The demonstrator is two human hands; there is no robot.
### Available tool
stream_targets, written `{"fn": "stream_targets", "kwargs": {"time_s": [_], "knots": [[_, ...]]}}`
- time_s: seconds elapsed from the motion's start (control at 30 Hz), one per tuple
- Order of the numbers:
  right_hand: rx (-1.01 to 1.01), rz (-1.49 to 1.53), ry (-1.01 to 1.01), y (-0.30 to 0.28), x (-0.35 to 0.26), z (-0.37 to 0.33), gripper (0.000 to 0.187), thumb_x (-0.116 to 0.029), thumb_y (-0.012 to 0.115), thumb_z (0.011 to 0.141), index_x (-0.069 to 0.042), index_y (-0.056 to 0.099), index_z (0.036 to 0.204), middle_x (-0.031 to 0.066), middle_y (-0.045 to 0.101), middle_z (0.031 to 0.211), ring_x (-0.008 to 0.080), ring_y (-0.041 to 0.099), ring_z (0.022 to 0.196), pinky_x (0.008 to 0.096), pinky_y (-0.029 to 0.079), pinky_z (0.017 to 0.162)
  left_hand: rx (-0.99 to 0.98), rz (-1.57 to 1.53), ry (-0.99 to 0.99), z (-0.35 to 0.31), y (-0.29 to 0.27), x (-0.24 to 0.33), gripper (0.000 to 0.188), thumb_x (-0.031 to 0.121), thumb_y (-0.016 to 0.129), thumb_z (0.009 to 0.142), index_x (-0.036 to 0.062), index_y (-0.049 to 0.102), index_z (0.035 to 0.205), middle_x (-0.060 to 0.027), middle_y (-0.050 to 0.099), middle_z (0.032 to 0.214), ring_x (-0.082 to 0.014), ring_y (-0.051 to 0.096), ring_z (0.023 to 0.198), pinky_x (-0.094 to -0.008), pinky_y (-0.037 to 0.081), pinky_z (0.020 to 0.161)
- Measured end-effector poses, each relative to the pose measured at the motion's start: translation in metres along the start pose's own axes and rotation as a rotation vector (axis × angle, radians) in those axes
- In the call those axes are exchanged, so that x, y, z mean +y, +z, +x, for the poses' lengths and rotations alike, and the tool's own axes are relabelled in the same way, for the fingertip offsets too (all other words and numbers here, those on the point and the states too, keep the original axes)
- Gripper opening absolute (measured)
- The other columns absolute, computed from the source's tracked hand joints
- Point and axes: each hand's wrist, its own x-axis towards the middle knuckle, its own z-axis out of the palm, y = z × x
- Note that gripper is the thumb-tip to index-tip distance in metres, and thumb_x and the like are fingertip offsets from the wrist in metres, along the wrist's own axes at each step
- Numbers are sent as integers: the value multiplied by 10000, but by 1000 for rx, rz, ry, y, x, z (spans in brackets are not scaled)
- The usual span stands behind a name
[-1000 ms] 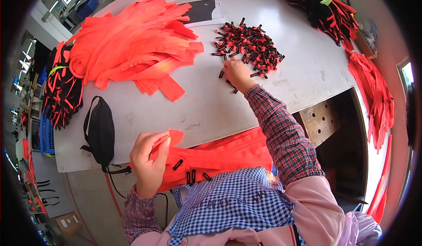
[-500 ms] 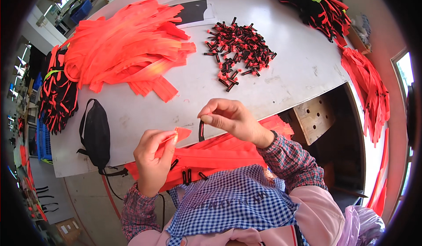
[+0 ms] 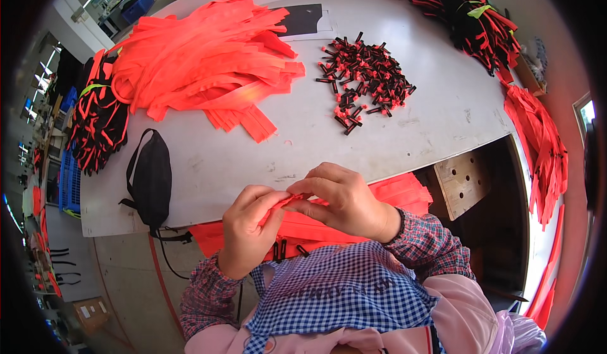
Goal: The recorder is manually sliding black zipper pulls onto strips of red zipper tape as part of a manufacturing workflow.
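Note:
My left hand [image 3: 251, 229] pinches the end of an orange zipper tape [image 3: 292, 198] between thumb and fingers, just past the table's near edge. My right hand [image 3: 346, 203] meets it there, its fingertips closed at the same tape end. The zipper slider with a black pull that it held before is hidden behind the fingers. Across my lap lie more orange zipper tapes [image 3: 401, 192], with several black zipper pulls [image 3: 282, 249] showing on them near the left hand.
On the pale table [image 3: 234, 158] lie a large heap of orange zipper tapes [image 3: 202, 69], a pile of zipper sliders [image 3: 373, 79] and a black pouch [image 3: 152, 183]. Black-and-orange bundles [image 3: 98, 120] rest at both ends. An open compartment [image 3: 490, 227] sits at the right, with a holed wooden board [image 3: 460, 180].
My right hand has moved left and down to meet the left hand at the tape end. The slider's black pull no longer shows. The view has shifted slightly.

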Motion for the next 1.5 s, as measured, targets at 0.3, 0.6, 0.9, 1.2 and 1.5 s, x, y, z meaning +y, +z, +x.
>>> {"fn": "stream_targets", "kwargs": {"time_s": [0.3, 0.6, 0.9, 1.2, 1.5], "knots": [[-23, -46, -98, 9, 1, 4, 319, -139, 777, 813, -12, 707, 1097, 91, 613, 845, 244, 629, 804, 340, 544, 716, 18, -11, 40, 2, -2, -13, 211, -88, 702, 800, -22, 696, 1001, -96, 659, 939, -183, 679, 780, -277, 549, 662], [-157, 1016, 594, 14, 11, -3, 210, -142, 707, 924, -11, 687, 1087, 10, 638, 942, 90, 592, 904, 263, 510, 779, -48, -523, -254, 4, -7, -18, 214, -1, 661, 923, -22, 654, 1136, -58, 663, 1031, -118, 643, 919, -244, 520, 790], [-166, 1157, 467, 22, 16, -3, 67, -73, 604, 984, -19, 630, 1015, -15, 618, 948, 65, 571, 893, 245, 476, 843, -60, -1110, -418, 4, -6, -23, 318, -7, 594, 951, -12, 559, 1268, -34, 645, 1041, -102, 601, 1003, -273, 477, 938], [-219, 1235, 554, 25, 20, -6, 67, -88, 593, 958, -23, 608, 956, -21, 608, 877, 63, 555, 825, 234, 461, 779, -211, -935, -488, 7, -9, -17, 272, 17, 639, 915, -16, 588, 1180, -30, 635, 1084, -92, 580, 1007, -260, 447, 934], [-148, 1273, 525, 30, 15, -12, 55, -69, 583, 960, -22, 596, 934, -10, 619, 888, 66, 569, 843, 236, 469, 797, -302, -981, -520, 14, -13, -13, 281, 32, 663, 892, -28, 597, 1159, -45, 652, 1053, -98, 600, 964, -252, 470, 901]]}}
